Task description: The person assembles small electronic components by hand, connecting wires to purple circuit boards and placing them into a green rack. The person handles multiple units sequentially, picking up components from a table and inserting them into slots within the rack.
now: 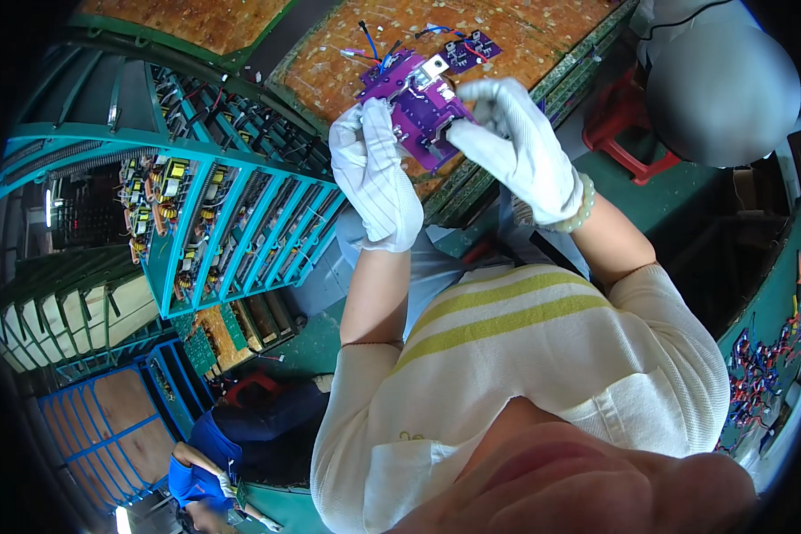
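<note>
A purple circuit board [429, 123] with solder joints and a silvery metal piece [430, 71] is held tilted above the work table. My left hand [371, 169], in a white glove, grips its left edge. At the right edge is my right hand [523, 147], also gloved in white, its thumb and fingers curved with a gap between them. The thumb tip meets or nearly meets the board; I cannot tell which. Just beyond lies a smaller purple board [472, 52] with blue and red wires; whether it is joined to the held board is unclear.
A teal rack [240, 227] filled with circuit boards stands close on my left. A red stool [627, 133] and a rounded grey object [723, 93] are at the right. Wired parts [765, 369] lie at the far right. A person in blue [206, 463] works at the lower left.
</note>
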A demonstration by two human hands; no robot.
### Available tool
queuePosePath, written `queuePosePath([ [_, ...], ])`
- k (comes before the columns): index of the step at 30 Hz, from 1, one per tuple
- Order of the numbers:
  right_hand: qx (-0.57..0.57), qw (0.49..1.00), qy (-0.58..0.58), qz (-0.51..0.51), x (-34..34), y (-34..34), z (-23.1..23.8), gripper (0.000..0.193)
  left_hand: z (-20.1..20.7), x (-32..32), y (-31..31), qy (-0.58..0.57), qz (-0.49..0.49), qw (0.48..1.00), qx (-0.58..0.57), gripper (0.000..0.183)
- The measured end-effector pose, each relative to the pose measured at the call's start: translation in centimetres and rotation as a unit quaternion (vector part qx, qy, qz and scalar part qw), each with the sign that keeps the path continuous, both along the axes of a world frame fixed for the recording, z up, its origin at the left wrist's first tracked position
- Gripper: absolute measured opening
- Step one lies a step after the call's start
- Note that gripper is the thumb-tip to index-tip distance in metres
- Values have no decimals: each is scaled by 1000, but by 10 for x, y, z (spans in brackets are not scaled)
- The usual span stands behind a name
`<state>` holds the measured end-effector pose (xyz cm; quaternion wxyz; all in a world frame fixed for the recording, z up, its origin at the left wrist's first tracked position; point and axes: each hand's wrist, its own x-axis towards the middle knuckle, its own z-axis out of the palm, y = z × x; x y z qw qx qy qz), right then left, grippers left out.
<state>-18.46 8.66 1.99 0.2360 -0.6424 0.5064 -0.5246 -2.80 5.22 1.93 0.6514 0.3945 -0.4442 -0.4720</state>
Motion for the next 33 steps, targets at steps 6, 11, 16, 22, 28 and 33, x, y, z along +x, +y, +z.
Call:
queuePosePath([
  [6, 73, 976, -204, 23, -2, -2, -13, 29, -4, -11, 3, -10, 21, 999, -41, 36],
  [11, -76, 995, -58, -16, -1, -1, -16, 18, -1, -3, 20, -324, -87, 941, -51, 38],
  [16, 66, 945, -316, 59, -4, 1, -15, 24, 14, -1, 25, -13, -186, 980, 65, 42],
  [22, 49, 904, -401, 136, -15, 2, -21, 27, 0, -5, 25, 38, -180, 983, -7, 36],
  [28, 26, 871, -456, 181, -20, 2, -29, 27, -3, -9, 21, 21, -149, 989, -2, 36],
  [33, 98, 873, -421, 226, -33, -6, -27, 28, -5, -3, 16, 31, -134, 990, 43, 36],
])
